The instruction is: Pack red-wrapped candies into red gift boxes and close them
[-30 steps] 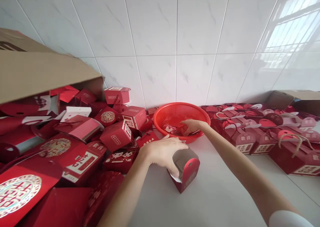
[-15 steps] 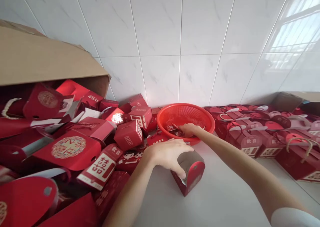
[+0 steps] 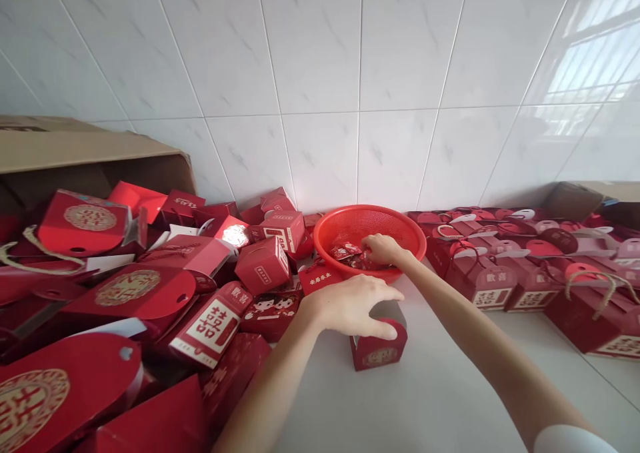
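One red box [image 3: 376, 340], upright, emblem [image 3: 380, 358] toward viewer, long axis unclear

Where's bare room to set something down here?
The pale surface is bare between the forearms, in front of the small red box, and between the right forearm and the rows of boxes on the right. Crowded: those rows and the box heap at left.

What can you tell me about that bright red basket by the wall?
The red basket is wide and round, apparently plastic, with small holes through its sides and a smooth rim. It sits upright near the tiled wall, with red boxes to either side. Red packets lie inside; the right hand is among them. Whether it touches the basket is unclear.
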Available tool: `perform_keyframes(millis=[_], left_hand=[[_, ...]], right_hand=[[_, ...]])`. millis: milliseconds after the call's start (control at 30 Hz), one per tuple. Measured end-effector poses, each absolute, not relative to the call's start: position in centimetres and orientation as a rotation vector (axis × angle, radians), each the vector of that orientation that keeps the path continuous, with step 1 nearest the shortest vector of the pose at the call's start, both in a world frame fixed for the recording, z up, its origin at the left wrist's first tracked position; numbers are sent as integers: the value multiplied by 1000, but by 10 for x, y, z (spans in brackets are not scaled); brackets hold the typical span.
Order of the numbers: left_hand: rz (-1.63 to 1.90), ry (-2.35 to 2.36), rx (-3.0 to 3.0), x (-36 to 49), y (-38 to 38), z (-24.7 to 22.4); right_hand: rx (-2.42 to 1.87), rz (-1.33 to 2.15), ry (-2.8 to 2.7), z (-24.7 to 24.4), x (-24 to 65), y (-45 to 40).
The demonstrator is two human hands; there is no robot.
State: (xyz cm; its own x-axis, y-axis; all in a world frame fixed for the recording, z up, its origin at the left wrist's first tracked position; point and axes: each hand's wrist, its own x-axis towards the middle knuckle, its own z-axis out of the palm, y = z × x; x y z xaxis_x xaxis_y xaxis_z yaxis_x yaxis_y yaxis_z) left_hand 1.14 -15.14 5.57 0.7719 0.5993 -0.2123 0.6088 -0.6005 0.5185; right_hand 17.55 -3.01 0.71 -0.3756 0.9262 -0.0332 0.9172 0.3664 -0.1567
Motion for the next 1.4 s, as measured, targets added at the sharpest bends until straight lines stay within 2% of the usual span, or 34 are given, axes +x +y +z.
perform_keyframes(millis=[267,433,633,833,967,1167,1400], left_hand=[[-8,1034,2345,15,-158,54],[-4,942,2343,20,-158,48],[-44,989,2425,25,-163,48],[-56,1064,2402,22,-159,52],[-67,1035,2382,20,-156,58],[-22,983,2347,15,-150,61],[-17,966,2333,11,-146,59]], right_hand=[[-1444,433,-2420,22,192,-50],[-1209,564,-2345,31,206,-72],[-866,878,-2097,49,225,-119],[-982,838,-2235,54,224,-100],[-1330,701,-2540,42,196,-58],[-1591,722,-2732,17,152,-29],[-1618,649,-2673,-4,143,-16]])
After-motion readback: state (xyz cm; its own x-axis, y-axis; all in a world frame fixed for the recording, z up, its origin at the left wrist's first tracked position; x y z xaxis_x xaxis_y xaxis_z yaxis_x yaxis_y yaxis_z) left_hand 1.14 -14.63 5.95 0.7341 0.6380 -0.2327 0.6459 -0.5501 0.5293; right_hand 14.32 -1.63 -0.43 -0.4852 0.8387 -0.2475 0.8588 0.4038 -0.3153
